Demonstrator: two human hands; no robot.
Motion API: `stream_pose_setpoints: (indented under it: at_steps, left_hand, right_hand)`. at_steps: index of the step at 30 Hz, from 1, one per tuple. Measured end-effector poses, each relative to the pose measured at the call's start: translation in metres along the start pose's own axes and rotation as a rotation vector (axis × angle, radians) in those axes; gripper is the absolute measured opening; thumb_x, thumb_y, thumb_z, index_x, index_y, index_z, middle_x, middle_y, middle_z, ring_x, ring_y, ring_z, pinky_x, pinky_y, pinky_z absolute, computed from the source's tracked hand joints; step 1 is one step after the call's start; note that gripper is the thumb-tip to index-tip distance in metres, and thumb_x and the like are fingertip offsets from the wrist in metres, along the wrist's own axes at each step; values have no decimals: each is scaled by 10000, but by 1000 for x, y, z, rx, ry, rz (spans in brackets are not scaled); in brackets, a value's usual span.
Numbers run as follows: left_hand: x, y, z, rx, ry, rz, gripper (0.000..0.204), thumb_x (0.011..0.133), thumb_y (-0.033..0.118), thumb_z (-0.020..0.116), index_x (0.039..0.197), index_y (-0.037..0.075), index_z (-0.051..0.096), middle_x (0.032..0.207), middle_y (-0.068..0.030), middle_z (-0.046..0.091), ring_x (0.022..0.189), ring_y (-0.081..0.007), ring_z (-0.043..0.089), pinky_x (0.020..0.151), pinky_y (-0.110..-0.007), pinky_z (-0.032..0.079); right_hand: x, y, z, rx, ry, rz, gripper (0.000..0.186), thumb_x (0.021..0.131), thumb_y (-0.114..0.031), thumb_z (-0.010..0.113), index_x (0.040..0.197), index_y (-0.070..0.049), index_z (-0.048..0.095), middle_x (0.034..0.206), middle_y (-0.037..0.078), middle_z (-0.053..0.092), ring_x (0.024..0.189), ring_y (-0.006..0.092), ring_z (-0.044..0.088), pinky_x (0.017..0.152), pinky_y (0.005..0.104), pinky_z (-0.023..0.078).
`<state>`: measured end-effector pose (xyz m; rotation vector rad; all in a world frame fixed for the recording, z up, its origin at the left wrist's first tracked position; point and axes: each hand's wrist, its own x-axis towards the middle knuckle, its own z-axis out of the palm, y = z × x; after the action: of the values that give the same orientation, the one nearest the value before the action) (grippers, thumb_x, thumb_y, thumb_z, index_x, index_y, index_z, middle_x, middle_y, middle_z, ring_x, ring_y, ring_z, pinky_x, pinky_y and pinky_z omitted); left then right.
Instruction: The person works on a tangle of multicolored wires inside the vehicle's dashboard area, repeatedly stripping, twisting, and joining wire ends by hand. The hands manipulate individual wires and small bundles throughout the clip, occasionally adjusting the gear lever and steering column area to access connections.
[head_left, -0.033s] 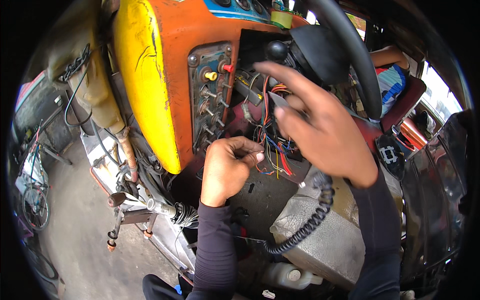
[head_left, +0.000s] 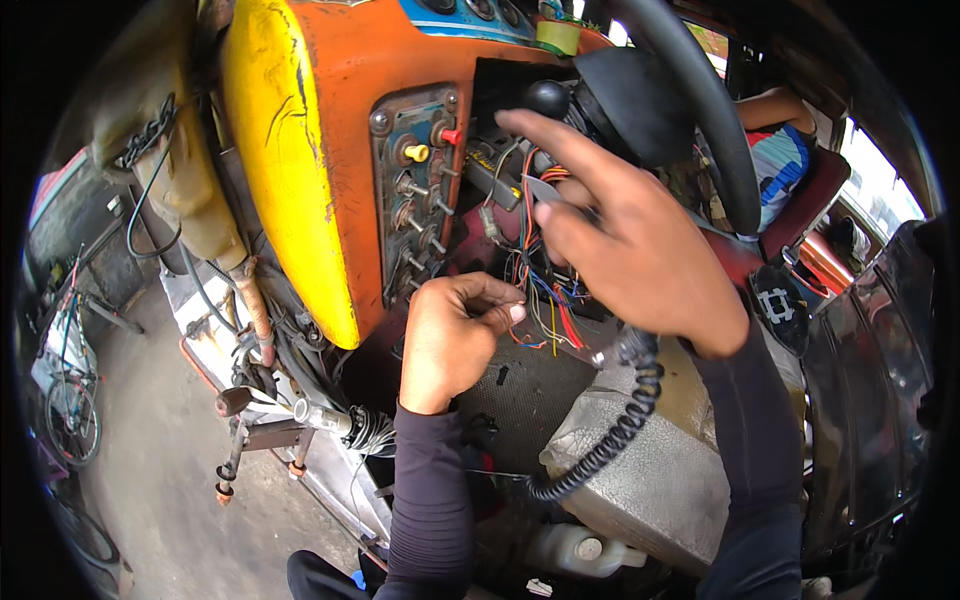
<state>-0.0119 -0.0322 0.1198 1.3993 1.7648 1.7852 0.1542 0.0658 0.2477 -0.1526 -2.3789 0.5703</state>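
My left hand (head_left: 450, 335) is pinched closed at the edge of a bundle of loose coloured wires (head_left: 555, 320), gripping what looks like a thin wire; the fingertips mostly hide it. Over the bundle, my right hand (head_left: 635, 235) is closed, thumb against fingers, on a small knife; its pointed grey blade (head_left: 543, 189) sticks out to the left. The right index finger stretches out toward the black ball knob (head_left: 548, 99). The knife's handle is hidden in the hand. A pale wire connector (head_left: 491, 224) hangs left of the blade.
An orange dashboard (head_left: 350, 60) with a yellow edge carries a panel of toggle switches (head_left: 412, 200). The steering wheel (head_left: 722, 110) arches at upper right. A black coiled cord (head_left: 610, 450) crosses a silver-covered box (head_left: 640, 470). Another person's arm (head_left: 775, 112) shows at far right.
My right hand with the knife has shifted slightly left and up. My left hand keeps its pinch in nearly the same place.
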Motion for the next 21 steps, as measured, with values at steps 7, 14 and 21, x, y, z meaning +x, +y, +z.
stream_pose_setpoints:
  at_steps: [7,14,21]
  left_hand:
    - [4,3,-2,-29,20,23,145,893,-24,823,1035,-44,804,884,-109,810,786,-131,741,743,-285,572]
    - [4,0,-3,15,14,36,135,912,-14,821,1042,-44,798,904,-91,809,816,-112,729,763,-276,572]
    - [6,0,1,-9,23,14,140,883,-27,824,1020,-45,800,824,-99,787,741,-121,714,712,-295,566]
  right_hand:
    - [18,0,-7,46,124,22,605,1066,-100,542,1663,-118,445,743,-8,622,512,44,488,501,224,420]
    - [-44,9,-3,165,-95,197,449,1060,-110,585,1500,-62,508,819,21,670,604,67,526,593,247,443]
    - [-84,47,48,-20,-348,349,469,1027,-130,657,1450,-77,463,933,235,707,892,451,716,846,509,523]
